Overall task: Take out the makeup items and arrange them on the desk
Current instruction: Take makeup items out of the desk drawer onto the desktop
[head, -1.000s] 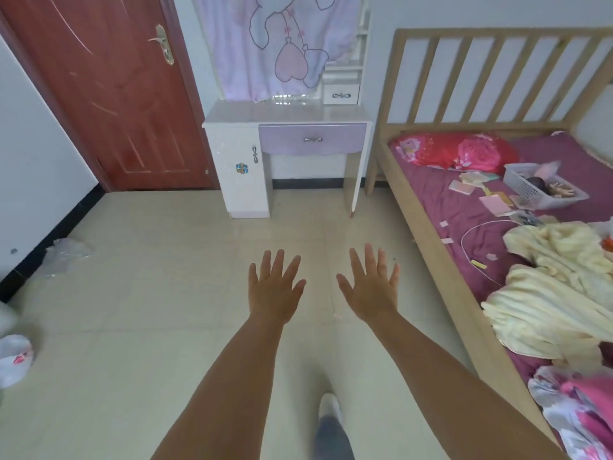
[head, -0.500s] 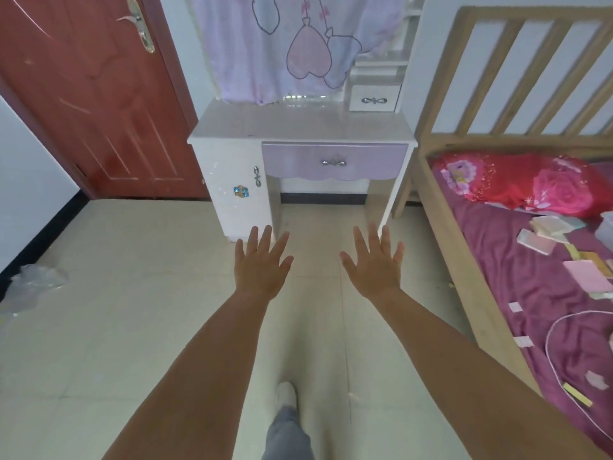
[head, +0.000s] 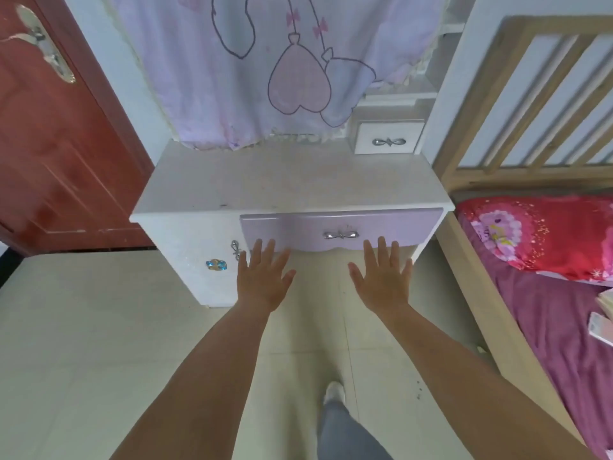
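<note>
In the centre of the frame, a small white desk is standing against the wall, its tabletop bare, and a person is reaching toward it with both arms stretched out. The left hand and the right hand are both spread wide, palms down, holding nothing, their fingertips lying just below the front of a purple drawer. Whether they are touching it is unclear. The drawer is shut, and its silver bow handle is sitting between the two hands. A smaller white drawer is standing at the back right of the tabletop, also shut. No makeup items are showing anywhere; they are probably inside a drawer or the cabinet door at lower left, so the wrong one may get opened first. A pale cloth is hanging down to the back edge of the tabletop and could be caught by anything set there. A bed frame is standing close on the right, crowding that elbow, and a hard pull could send loose contents sliding.
</note>
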The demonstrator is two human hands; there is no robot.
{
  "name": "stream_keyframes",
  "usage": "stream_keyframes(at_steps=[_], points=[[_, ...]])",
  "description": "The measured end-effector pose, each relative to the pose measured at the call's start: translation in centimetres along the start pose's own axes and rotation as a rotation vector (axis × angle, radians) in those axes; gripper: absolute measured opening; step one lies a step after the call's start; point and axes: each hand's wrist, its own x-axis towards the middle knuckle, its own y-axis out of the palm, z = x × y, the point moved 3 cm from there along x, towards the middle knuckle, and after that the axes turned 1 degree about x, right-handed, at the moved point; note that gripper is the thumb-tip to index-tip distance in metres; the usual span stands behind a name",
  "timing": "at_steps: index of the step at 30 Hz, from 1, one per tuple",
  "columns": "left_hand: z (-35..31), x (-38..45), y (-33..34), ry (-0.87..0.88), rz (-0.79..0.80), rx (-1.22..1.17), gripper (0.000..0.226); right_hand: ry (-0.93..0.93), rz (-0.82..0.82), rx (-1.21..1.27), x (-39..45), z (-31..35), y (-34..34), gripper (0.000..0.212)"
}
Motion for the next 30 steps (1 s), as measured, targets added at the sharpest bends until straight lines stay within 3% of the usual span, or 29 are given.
stream_keyframes(at_steps=[6,10,14,17,19,21,24,30], points=[[1.8,14.3,0.7,-0.052,0.058,-0.008,0.052,0.015,0.123,0.012,14.0,0.1,3.7,0.057],[2.8,21.5,1.7,-0.057,0.108,-0.035,0.053,0.125,0.311,0.142,20.7,1.8,6.9,0.048],[3.0,25.3,3.9,0.029,0.212,0.038,0.054,0.038,0.366,0.060,24.0,3.8,10.1,0.044],[4.0,27.2,6.0,0.154,0.005,0.040,0.064,-0.002,0.378,-0.041,25.6,3.4,12.5,0.047],[5.0,27.8,8.0,0.207,-0.027,0.051,0.063,0.017,0.417,-0.110,26.3,2.7,13.9,0.052],[5.8,28.0,9.1,0.252,-0.070,0.043,0.062,0.011,0.283,-0.148,26.7,2.5,14.7,0.056],[6.2,28.3,9.7,0.335,-0.122,0.054,0.072,-0.033,0.151,-0.185,27.1,2.6,15.8,0.044],[6.1,28.5,10.3,0.429,-0.141,0.114,0.070,-0.133,0.066,-0.218,27.8,2.0,15.8,0.034]])
